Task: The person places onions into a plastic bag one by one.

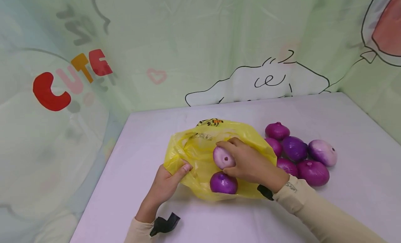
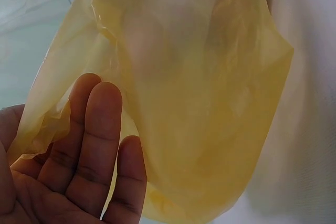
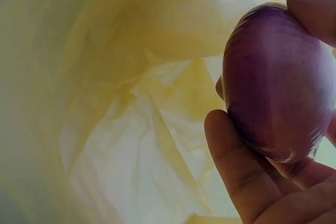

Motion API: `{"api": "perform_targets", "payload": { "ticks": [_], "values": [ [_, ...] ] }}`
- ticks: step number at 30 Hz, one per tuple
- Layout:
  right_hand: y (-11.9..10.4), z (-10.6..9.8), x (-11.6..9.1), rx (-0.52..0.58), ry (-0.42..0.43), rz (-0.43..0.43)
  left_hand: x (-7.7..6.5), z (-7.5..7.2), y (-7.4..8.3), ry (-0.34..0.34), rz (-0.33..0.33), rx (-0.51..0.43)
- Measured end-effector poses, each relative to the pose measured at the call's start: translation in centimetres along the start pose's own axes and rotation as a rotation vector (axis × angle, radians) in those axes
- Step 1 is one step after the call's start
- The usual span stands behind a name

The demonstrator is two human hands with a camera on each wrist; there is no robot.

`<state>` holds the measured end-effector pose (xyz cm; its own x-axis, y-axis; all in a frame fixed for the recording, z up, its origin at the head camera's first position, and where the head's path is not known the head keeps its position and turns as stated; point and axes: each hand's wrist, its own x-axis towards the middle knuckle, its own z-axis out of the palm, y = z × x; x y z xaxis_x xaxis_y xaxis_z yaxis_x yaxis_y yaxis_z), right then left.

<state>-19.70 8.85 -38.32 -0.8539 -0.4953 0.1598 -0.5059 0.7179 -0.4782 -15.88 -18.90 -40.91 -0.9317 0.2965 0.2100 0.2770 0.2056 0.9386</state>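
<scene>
A yellow plastic bag (image 1: 195,178) lies spread with its mouth facing me. My left hand (image 1: 169,182) pinches its left rim between thumb and fingers; in the left wrist view a fold of the film sits between the thumb and the fingers (image 2: 102,124). My right hand (image 1: 252,164) reaches into the mouth and grips a pale purple onion (image 1: 223,158), thumb on one side and fingers on the other. Just below it, a darker purple onion (image 1: 223,183) rests inside the bag near the front rim. The right wrist view shows the held onion (image 3: 278,82) close up.
To the right of the bag, several purple onions are grouped on the white table (image 1: 141,142), among them a dark one (image 1: 294,149) and a pale one (image 1: 322,153). The bag's right side partly covers some. A printed curtain (image 1: 200,44) hangs behind the table.
</scene>
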Motion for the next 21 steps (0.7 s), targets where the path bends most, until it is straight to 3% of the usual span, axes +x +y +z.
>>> {"api": "perform_targets", "payload": {
  "ticks": [13, 21],
  "values": [
    [0.37, 0.64, 0.36, 0.023, -0.061, 0.034, -0.07, 0.02, 0.0, 0.02, -0.01, 0.019],
    [0.5, 1.0, 0.22, 0.018, -0.063, -0.016, -0.03, -0.01, -0.01, 0.022, -0.01, 0.03]
  ]
}}
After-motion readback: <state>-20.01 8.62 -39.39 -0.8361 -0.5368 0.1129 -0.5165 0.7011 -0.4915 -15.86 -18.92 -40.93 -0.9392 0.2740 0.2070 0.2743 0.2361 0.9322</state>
